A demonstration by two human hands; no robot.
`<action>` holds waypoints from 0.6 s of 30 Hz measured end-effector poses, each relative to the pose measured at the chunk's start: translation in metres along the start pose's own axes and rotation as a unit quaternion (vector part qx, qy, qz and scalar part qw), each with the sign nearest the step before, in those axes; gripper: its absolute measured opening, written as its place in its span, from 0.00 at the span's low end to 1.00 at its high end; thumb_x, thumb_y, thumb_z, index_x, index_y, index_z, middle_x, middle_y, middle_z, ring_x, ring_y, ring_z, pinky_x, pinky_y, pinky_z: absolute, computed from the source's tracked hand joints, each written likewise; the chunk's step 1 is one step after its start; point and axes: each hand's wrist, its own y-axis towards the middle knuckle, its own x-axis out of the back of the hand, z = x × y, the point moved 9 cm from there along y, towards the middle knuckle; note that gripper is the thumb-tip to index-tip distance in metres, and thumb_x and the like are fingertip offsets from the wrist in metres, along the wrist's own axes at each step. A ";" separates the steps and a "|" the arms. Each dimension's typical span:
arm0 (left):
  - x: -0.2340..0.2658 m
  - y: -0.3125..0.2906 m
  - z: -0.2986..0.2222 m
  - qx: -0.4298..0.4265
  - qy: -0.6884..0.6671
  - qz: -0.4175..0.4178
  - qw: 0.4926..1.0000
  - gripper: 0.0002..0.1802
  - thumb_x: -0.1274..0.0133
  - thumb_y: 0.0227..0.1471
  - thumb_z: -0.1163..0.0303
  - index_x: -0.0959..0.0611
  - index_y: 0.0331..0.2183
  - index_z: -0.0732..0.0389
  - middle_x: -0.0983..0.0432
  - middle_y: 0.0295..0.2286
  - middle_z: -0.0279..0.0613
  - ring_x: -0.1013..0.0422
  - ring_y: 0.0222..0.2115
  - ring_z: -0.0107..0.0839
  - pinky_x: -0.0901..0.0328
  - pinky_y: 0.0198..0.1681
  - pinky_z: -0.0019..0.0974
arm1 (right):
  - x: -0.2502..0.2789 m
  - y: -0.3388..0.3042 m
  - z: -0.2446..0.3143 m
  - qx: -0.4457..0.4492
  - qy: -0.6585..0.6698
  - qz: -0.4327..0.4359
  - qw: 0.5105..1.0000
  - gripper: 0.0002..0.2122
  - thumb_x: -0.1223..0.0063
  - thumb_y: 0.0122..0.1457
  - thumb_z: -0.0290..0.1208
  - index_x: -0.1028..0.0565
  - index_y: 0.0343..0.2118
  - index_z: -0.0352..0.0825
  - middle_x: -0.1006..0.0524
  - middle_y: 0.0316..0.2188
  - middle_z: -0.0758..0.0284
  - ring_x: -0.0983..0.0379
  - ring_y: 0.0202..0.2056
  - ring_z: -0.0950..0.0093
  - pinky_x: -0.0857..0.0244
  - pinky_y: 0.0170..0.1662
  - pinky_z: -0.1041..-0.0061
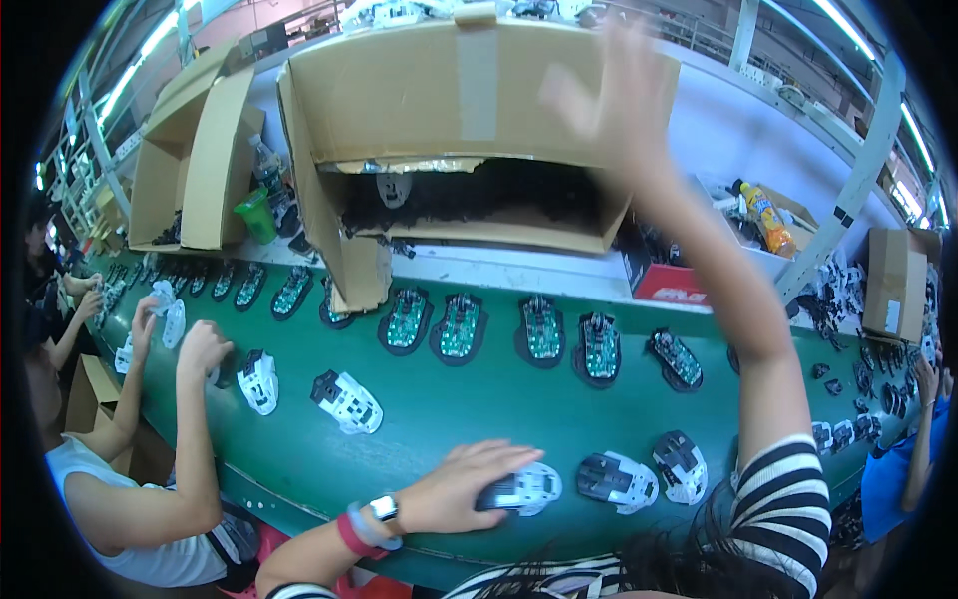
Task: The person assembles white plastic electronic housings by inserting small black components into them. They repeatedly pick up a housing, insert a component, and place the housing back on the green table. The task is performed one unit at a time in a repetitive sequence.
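Observation:
My left hand (pixel 464 489) is closed over a white-and-dark computer mouse shell (pixel 537 485) on the green work surface, thumb on the near side and fingers across the top. Raised high, my right hand (pixel 624 110) is blurred, but its thumb and fingers look spread and nothing shows in it. It is in front of the large cardboard box (pixel 399 95), which has a dark slot holding black parts. Two more mouse shells, one lying sideways (pixel 617 481) and one tilted (pixel 683 467), lie right of my left hand.
A row of mouse bases with green circuit boards (pixel 460 329) runs along the far side of the green work surface (pixel 449 409). Other white shells (pixel 346 401) lie to the left. Co-workers' arms (pixel 195 429) reach in at left and right. An orange bottle (pixel 766 218) lies at back right.

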 end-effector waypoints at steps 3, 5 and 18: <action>0.003 0.020 -0.025 -0.052 0.037 -0.070 0.996 0.49 0.34 0.41 0.63 0.40 0.62 0.55 0.46 0.61 0.53 0.50 0.62 0.53 0.52 0.63 0.50 | -0.055 0.083 -0.102 0.056 -0.227 -0.123 0.964 0.14 0.46 0.55 0.37 0.23 0.39 0.32 0.21 0.33 0.54 0.24 0.38 0.57 0.32 0.45 0.61; 0.032 0.017 -0.013 -0.058 0.054 -0.199 0.977 0.44 0.36 0.42 0.61 0.35 0.60 0.50 0.47 0.61 0.53 0.48 0.61 0.59 0.49 0.59 0.62 | -0.108 0.078 -0.174 -0.059 -0.108 0.119 0.985 0.13 0.46 0.55 0.37 0.24 0.37 0.32 0.22 0.36 0.51 0.26 0.40 0.52 0.34 0.47 0.59; 0.069 -0.038 0.033 -0.026 -0.568 -0.306 0.764 0.49 0.40 0.52 0.54 0.52 0.63 0.58 0.44 0.59 0.52 0.44 0.60 0.45 0.39 0.57 0.52 | 0.042 -0.190 0.158 -0.361 0.666 0.496 0.424 0.22 0.57 0.67 0.45 0.30 0.52 0.30 0.27 0.45 0.63 0.32 0.49 0.72 0.39 0.54 0.71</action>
